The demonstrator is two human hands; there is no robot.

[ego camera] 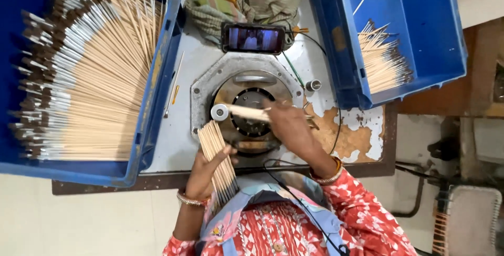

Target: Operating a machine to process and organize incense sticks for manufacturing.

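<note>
Brush sticks: filling the big blue crate (152, 103) at left; far fewer are lying in the second crate (420, 35).
Desk (178, 145): carrying a round metal machine (247, 85).
Left hand (202, 174): grip clenching a bundle of bare sticks (216, 156).
Right hand (289, 127): pinching one stick (247, 112) at the machine.
Hidden: fingertips blurring.

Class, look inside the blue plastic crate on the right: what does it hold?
The blue plastic crate holds a small fanned pile of wooden-handled paintbrushes and one loose stick; its near wall hides part of the floor.
</note>
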